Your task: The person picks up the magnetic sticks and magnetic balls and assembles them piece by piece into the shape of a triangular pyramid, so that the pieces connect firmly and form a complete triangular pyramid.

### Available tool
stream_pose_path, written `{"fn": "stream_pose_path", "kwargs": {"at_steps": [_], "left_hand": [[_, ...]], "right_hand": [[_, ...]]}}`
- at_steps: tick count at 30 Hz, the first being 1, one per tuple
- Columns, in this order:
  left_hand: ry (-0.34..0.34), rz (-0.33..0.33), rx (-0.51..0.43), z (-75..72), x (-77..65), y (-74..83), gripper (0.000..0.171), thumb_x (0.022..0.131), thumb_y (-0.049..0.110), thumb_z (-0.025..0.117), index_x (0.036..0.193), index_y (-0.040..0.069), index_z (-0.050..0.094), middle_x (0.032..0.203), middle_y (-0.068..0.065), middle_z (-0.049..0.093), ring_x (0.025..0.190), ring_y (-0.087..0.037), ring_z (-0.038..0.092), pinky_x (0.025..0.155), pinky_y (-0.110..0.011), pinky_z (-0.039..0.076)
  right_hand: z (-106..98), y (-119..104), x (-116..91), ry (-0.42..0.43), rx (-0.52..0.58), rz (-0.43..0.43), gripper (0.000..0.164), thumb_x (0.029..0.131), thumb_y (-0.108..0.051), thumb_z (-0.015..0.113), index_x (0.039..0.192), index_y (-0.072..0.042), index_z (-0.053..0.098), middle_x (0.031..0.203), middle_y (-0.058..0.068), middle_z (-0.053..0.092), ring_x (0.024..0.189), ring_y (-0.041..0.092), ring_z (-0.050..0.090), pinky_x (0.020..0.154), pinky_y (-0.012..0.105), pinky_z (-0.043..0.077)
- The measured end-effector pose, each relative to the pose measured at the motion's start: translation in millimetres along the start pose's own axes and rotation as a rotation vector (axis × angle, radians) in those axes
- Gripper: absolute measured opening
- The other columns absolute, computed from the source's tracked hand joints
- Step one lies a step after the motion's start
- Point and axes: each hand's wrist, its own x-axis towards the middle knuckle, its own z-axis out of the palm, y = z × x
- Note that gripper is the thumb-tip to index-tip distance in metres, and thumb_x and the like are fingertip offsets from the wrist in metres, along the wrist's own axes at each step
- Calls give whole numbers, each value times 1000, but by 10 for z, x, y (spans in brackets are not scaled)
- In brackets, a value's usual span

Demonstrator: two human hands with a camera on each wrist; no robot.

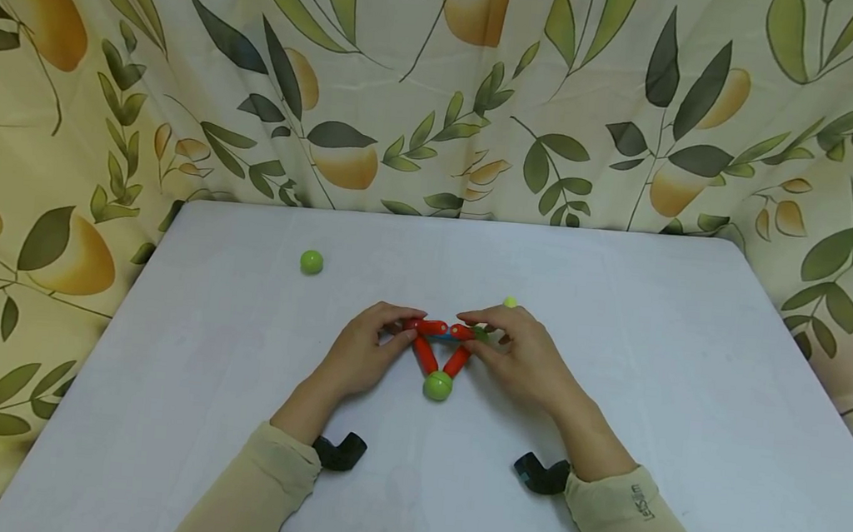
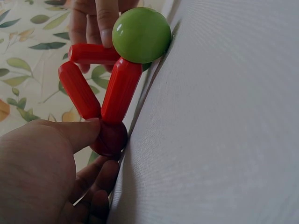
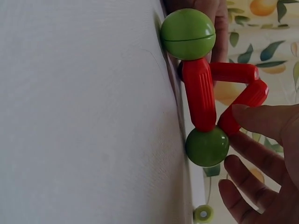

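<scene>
In front of me is a triangle of toy magnetic sticks and balls. A green ball (image 1: pixel 438 385) forms its near corner, joined to two red sticks (image 2: pixel 122 88). At the left corner my left hand (image 1: pixel 368 345) holds a dark red ball (image 2: pixel 110 139) between thumb and fingers. My right hand (image 1: pixel 523 353) pinches a raised red stick (image 3: pixel 252 93) beside the green ball (image 3: pixel 208 147) at the right corner. Another raised red stick (image 1: pixel 432 327) slants from the left corner, its tip close to the other's. A blue stick (image 1: pixel 445 337) shows partly beneath them.
A loose green ball (image 1: pixel 311 262) lies at the back left of the white table (image 1: pixel 159 412). Behind the right hand a yellow-green stick (image 1: pixel 510 302) is mostly hidden. A patterned curtain (image 1: pixel 440 92) hangs along the table's far edge.
</scene>
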Motion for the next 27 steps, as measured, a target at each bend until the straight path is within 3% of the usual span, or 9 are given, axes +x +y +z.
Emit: {"fn": "stream_pose_path", "kwargs": {"at_steps": [4, 10, 20, 27], "left_hand": [[-10, -17, -1, 12, -15, -25, 31, 103, 30, 65, 133, 37, 68, 119, 13, 65, 108, -11, 60, 91, -37, 52], [7, 12, 2, 9, -3, -44, 31, 102, 29, 67, 132, 36, 69, 118, 11, 66, 108, -12, 61, 93, -38, 51], [-4, 20, 8, -16, 29, -32, 30, 102, 29, 67, 132, 34, 69, 120, 10, 67, 108, -12, 62, 97, -38, 51], [-3, 16, 6, -16, 20, -30, 30, 103, 29, 66, 132, 33, 69, 120, 9, 67, 109, -13, 62, 97, -38, 51]], "right_hand": [[-12, 3, -6, -5, -4, 8, 36, 92, -14, 79, 127, -18, 73, 122, 1, 73, 107, 21, 62, 86, 42, 55], [-73, 20, 4, 24, -20, 34, 36, 93, -13, 77, 128, -17, 72, 123, 4, 69, 105, 23, 62, 86, 43, 56], [-137, 149, 30, 133, -93, 172, 32, 95, -13, 72, 127, -10, 72, 122, 12, 61, 106, 30, 62, 86, 44, 50], [-139, 228, 13, 105, -122, 243, 35, 98, -19, 69, 132, -9, 70, 123, 18, 56, 108, 33, 59, 89, 45, 47]]}}
